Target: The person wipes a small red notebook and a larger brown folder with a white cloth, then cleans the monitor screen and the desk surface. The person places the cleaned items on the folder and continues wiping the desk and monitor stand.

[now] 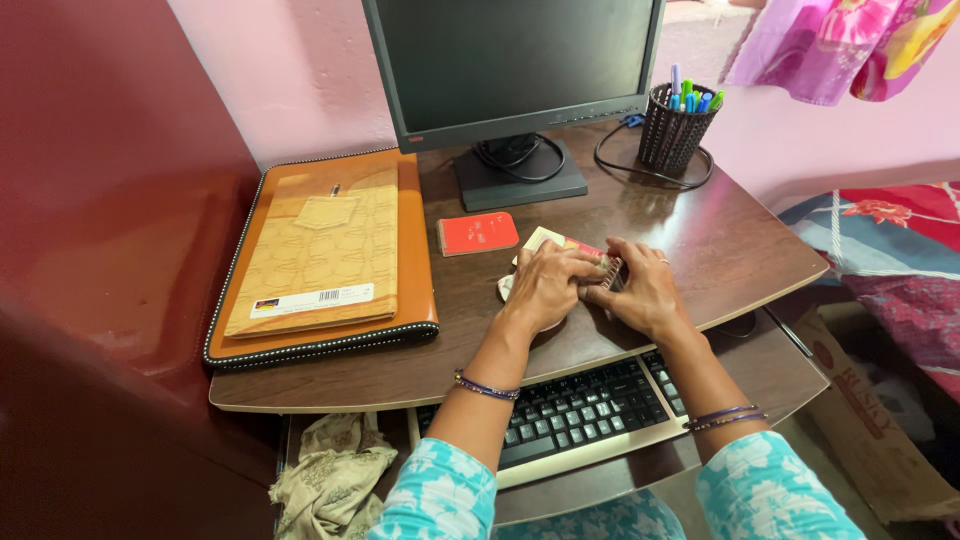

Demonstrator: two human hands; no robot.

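pink-walled room, dark wooden computer desk (720,250); monitor (510,65) at back, orange folder (320,250) at left. my left hand (545,285) and right hand (640,290) are both closed on a small spiral notepad (560,245) at desk centre. step: handling it, likely opening; next needs a thumb under the cover.

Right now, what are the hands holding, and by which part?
Both hands, left and right, hold a small flat item on the desk. They cover its near end; the far corner sticks out. What it is cannot be told.
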